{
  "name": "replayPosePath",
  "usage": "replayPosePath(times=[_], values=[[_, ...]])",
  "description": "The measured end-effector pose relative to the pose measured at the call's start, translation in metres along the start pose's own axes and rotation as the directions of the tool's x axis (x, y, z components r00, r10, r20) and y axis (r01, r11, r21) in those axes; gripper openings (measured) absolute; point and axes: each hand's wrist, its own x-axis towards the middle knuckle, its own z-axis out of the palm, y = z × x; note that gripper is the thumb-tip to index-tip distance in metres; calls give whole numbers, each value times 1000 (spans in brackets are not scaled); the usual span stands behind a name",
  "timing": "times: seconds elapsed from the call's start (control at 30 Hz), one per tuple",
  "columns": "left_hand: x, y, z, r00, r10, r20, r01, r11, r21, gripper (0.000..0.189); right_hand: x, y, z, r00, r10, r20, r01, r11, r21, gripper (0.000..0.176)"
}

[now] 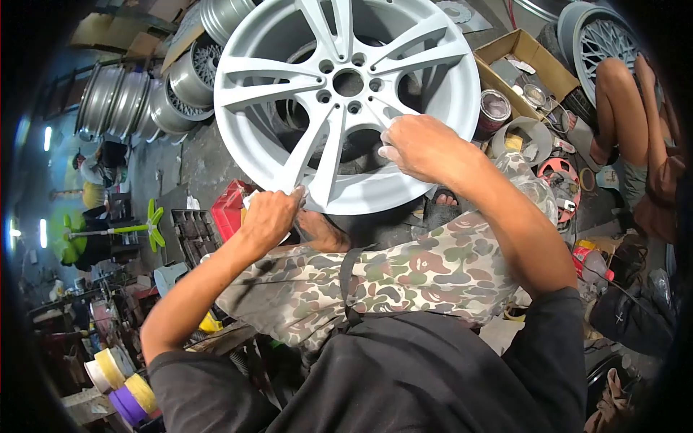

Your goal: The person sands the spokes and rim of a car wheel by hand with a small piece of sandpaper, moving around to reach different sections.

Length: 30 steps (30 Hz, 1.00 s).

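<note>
Pressing unevenly could tip the white wheel (pixel 364 96); left hand (pixel 271 218) and right hand (pixel 424 150) curled at it, can't tell if clamped.

Matte white alloy wheel rim (pixel 334 137).
Seen face up at upper centre, it is pierced by five bolt holes (pixel 354 107) around a round bore (pixel 348 83), its spokes (pixel 274 69) arranged in pairs.

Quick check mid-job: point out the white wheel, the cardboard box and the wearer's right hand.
White wheel (pixel 330 81): head view, hub face beside the centre hole.
Cardboard box (pixel 540 56): head view, inner side wall.
Right hand (pixel 424 148): head view, back of the hand.
</note>
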Motion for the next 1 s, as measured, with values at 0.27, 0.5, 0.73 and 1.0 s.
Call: replayPosePath(times=[0.27, 0.5, 0.73, 1.0], values=[[-26, 40, 5, 960, -201, -195, 189, 979, -81, 49, -11, 5, -8, 999, 50, 20, -51, 998, 23, 28], [-7, 69, 68, 855, -247, -456, 185, 967, -176, 54, -3, 10, 2, 999, 43, 15, -43, 999, -16, 30], [44, 64, 60, 804, -326, -497, 293, 945, -145, 63, 4, 15, 4, 994, 78, 73, -77, 997, -26, 29], [13, 56, 67, 838, -198, -508, 146, 979, -141, 60, 12, 32, 11, 988, 131, 82, -129, 991, -32, 31]])
